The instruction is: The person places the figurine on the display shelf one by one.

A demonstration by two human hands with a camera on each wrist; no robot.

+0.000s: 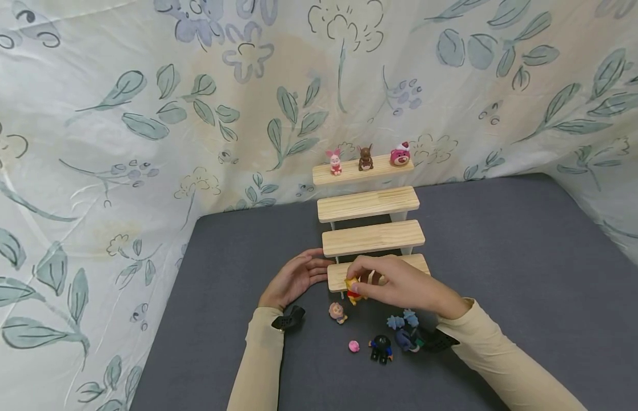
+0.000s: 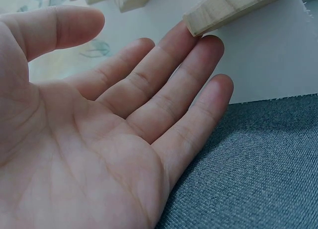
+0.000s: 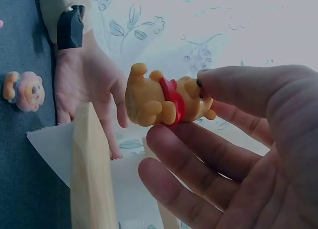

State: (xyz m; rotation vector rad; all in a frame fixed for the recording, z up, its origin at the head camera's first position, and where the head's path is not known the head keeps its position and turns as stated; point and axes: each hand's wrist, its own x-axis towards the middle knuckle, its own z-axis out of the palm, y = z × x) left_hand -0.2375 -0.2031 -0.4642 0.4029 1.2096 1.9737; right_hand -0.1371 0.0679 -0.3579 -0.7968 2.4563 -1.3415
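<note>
Between thumb and fingers my right hand (image 1: 398,279) pinches a Winnie the Pooh figurine (image 3: 166,97), yellow with a red shirt. In the head view the figurine is just above the front edge of the lowest wooden shelf (image 1: 337,277). My left hand (image 2: 119,119) has its fingers extended, palm turned up and inward. Its fingertips touch or nearly touch the left end of a shelf board (image 2: 238,10). On the upper tier (image 1: 321,176) sit a pink piglet figurine (image 1: 335,162), a brown figurine (image 1: 365,158) and a pink bear figurine with a Santa hat (image 1: 400,154).
On the dark cloth in front lie a peach-pink figurine (image 1: 337,312), a small pink piece (image 1: 353,346), a black figurine (image 1: 381,349) and several blue pieces (image 1: 403,319) by the right wrist. Two middle shelves (image 1: 370,204) rise behind the lowest. A floral curtain (image 1: 144,114) hangs behind.
</note>
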